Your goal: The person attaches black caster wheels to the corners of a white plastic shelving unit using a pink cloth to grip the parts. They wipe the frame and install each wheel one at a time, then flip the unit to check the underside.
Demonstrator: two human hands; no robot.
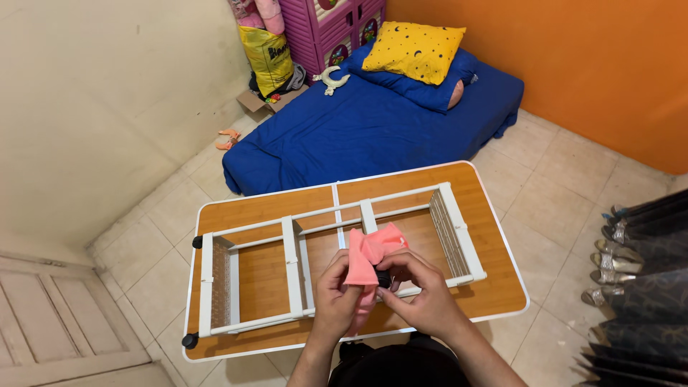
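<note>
Blue mattress (373, 129) on tiled floor (545, 193), set against orange wall (573, 64); yellow pillow (414, 50) at far end. Purple plastic drawer cabinet (333, 25) in the corner beyond, yellow bag (266, 57) beside it.

Folding table (494, 287) nearer the camera, turned upside down, wood-grain underside up, white edge all round. White leg frame (294, 269) folded flat against that underside, black caps at left corners.

Row of shoes (616, 258) along right edge of view.

Pink cloth (365, 258) above near-centre of table, bunched, upper part fanned out, lower part hanging between the hands.

Left hand (335, 297) closed round lower left part of cloth, fingers curled, thumb pressed against fabric. Right hand (423, 294) pinching small black object (384, 278) against cloth, thumb and forefinger pressed together on it. Nature of black object not discernible.
</note>
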